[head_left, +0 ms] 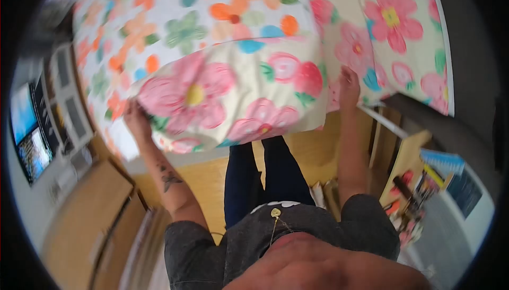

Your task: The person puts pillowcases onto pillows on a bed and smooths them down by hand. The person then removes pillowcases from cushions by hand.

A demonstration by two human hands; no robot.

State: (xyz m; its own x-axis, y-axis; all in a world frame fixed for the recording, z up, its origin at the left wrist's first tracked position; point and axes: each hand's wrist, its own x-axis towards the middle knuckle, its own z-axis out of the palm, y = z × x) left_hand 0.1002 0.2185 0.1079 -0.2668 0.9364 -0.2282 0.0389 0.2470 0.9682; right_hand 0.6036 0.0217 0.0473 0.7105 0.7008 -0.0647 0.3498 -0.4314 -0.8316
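A cream pillow [209, 96] printed with pink flowers and strawberries lies across the near edge of the bed. My left hand [137, 120] grips its left corner, fingertips curled over the fabric. Just off the pillow's right end is my right hand [348, 86], slightly blurred, with its fingers loosely bent and no object visible in them. Behind that hand spreads a cream cloth [392, 41] with the same pink flower print. Under the pillow, a white sheet [175, 3] with orange and green flowers covers the bed.
To the right, a white desk [456, 237] carries a blue-covered book [442, 161] and several small items. A dark panel [424, 112] juts out near the bed's right corner. Wooden cabinets [85, 210] stand at left, below a lit screen [29, 131].
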